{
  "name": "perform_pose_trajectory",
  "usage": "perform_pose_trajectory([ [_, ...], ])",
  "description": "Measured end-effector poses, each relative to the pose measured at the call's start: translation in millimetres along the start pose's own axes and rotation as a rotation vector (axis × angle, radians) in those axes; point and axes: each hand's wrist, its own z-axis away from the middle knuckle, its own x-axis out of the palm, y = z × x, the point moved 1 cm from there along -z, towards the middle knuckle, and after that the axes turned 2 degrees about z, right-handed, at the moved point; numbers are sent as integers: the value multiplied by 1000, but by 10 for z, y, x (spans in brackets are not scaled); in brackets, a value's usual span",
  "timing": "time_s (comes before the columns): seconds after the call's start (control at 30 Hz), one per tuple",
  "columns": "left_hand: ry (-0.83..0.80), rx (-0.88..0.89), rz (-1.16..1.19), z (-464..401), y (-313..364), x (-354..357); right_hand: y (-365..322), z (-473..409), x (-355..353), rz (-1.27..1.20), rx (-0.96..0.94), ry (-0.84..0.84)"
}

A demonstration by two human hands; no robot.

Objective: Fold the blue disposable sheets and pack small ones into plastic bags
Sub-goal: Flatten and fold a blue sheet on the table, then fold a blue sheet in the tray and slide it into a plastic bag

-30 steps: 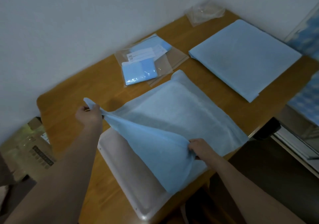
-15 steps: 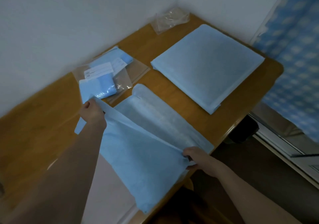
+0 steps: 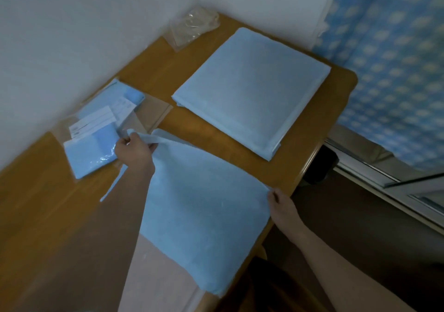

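Left hand [image 3: 134,151] curled, pinching the far corner of the blue sheet [image 3: 204,206]; right hand [image 3: 282,207] pinches its right corner at the table [image 3: 48,215] edge — sheet soft, matte, folded over, lying on the wood. Beyond: flat square sheet stack [image 3: 252,90], glossy bagged sheets [image 3: 96,138] by the wall, crumpled clear bags [image 3: 192,28] in the corner.

pale blue sheet [image 3: 204,206] folded over at table edge, beside flat stack [image 3: 252,90], bagged sheets [image 3: 96,143].

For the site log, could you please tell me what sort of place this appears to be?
Probably a room in a home used for packing: a wooden table pushed into a white-walled corner, a blue patterned curtain beside it, and bagged blue sheets by the wall.
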Motion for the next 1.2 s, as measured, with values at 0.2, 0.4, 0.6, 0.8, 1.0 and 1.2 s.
perform_pose_trajectory([
  [0.2, -266, -170, -111, -45, -178, 221, 46, -180, 29, 59, 51, 82],
  [0.4, -180, -34, -365, -32, -480, -134, 112, -154, 82, 77, 72, 259],
  [0.6, 160, -30, -749, 293, -976, -888, 121, -143, 89, 176, 47, 239],
  [0.8, 214, -387, -781, 616, -1300, -1316, 118, -162, 125, 285, 46, 217],
  [1.0, 11, -411, -446, 789, -1354, -1663, -24, -30, 253, 178, -12, 170],
  [1.2, 188, -118, -513, 860, -981, -1876, -288, 46, 290, 127, -240, 32],
])
